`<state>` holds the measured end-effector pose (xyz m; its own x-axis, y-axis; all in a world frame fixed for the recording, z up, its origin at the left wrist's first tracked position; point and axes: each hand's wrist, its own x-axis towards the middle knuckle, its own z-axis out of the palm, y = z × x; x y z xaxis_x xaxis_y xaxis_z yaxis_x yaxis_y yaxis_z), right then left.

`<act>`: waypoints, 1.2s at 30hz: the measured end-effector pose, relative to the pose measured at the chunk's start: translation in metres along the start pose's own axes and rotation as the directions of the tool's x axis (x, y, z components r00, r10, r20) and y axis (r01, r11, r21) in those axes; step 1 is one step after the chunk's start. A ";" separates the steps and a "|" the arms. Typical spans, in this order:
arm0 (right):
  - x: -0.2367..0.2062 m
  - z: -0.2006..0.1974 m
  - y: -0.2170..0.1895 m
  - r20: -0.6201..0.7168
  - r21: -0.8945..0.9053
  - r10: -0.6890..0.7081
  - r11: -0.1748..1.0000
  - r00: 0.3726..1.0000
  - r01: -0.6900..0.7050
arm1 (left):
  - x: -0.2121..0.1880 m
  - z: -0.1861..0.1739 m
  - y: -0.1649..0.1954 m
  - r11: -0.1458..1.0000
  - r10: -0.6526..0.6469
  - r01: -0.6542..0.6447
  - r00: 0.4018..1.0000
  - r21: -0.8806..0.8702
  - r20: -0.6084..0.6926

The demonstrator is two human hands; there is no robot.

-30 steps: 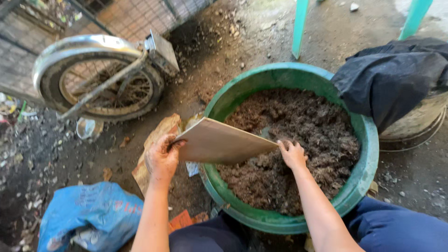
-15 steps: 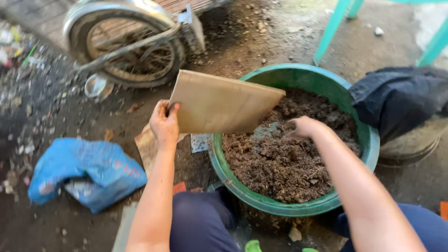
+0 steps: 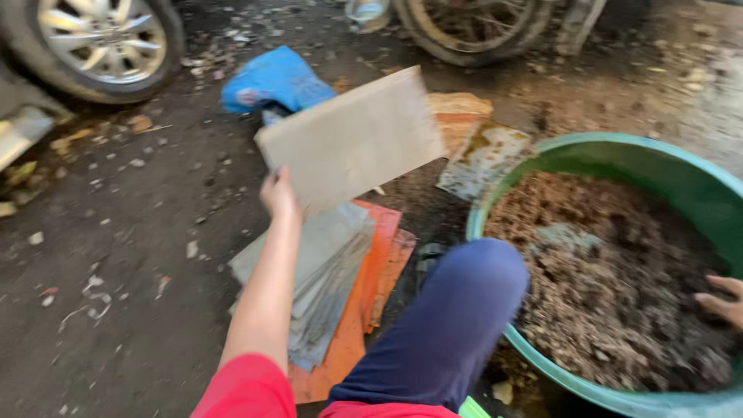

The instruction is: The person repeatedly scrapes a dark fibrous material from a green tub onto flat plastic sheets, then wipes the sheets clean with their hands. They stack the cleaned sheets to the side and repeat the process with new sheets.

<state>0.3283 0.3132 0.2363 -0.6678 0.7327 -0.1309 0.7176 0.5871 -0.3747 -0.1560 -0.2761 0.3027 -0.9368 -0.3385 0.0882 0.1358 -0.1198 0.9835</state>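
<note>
At the far left of the ground I see a car wheel [image 3: 104, 42] with a silver rim, and bare, littered dirt below it gives the widest open room. Further right a crumpled blue bag [image 3: 275, 77] lies near the top edge, just behind the flat grey-beige panel [image 3: 356, 139] that my left hand [image 3: 280, 195] holds up, tilted, above the ground. My left arm reaches straight forward, fingers closed round the panel's lower left corner. Under the panel a stack of grey sheets [image 3: 325, 271] rests on an orange mat [image 3: 371, 310], its edges overlapping the mat's left side. Beyond the panel's right end lie a brownish flat package [image 3: 460, 116] and a pale, stained square one [image 3: 487, 159], both just beside the rim of the green basin [image 3: 611, 151]. My blue-trousered knee [image 3: 464, 310] sits between the mat and the basin. The basin is filled with dark soil [image 3: 611, 286]. At the right edge my right hand [image 3: 721, 300] rests on the soil, fingers spread; only part of it shows.
</note>
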 end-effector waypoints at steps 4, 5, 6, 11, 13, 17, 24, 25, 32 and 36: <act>-0.005 0.018 0.003 0.222 -0.217 0.110 0.974 0.969 -0.061 | -0.019 -0.133 0.001 0.987 -0.142 0.125 0.970 -0.100 -0.197; -0.009 0.018 -0.001 0.256 -0.251 0.124 0.966 0.959 -0.058 | -0.028 -0.157 -0.001 0.974 -0.167 0.132 0.967 -0.182 -0.192; -0.013 0.018 -0.006 0.280 -0.273 0.127 0.961 0.952 -0.048 | -0.036 -0.175 -0.004 0.980 -0.175 0.146 0.957 -0.138 -0.233; -0.023 0.015 -0.031 0.379 -0.314 0.090 0.949 0.921 0.036 | -0.060 -0.216 -0.016 0.597 -0.284 0.541 0.833 0.592 -0.475; -0.020 0.013 -0.032 0.418 -0.317 0.051 0.944 0.907 0.094 | -0.055 -0.205 -0.021 0.347 -0.304 0.541 0.838 0.766 -0.454; -0.013 0.029 -0.021 0.520 -0.281 -0.040 0.935 0.853 0.215 | -0.029 -0.134 -0.041 0.400 -0.113 -0.025 0.991 0.916 0.076; -0.031 0.130 -0.032 0.838 -0.309 0.086 0.888 0.538 0.341 | -0.050 0.110 -0.133 0.806 -0.095 -0.339 0.735 0.485 0.671; -0.030 0.144 -0.042 0.873 -0.299 0.079 0.866 0.481 0.401 | -0.065 0.143 -0.151 0.860 -0.150 -0.264 0.685 0.436 0.712; -0.018 0.224 -0.088 0.786 -0.365 0.156 0.898 0.599 0.245 | -0.125 0.277 -0.262 0.470 -0.577 -0.459 0.486 0.754 0.656; -0.005 0.260 -0.095 0.771 -0.418 0.245 0.891 0.588 0.177 | -0.116 0.298 -0.314 0.458 -0.583 -0.449 0.500 0.768 0.640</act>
<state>0.2124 0.1645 0.0337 -0.3697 0.3093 -0.8762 0.6037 0.7968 0.0266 -0.1858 0.0793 0.0313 -0.7542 0.4980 -0.4281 0.2352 0.8135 0.5319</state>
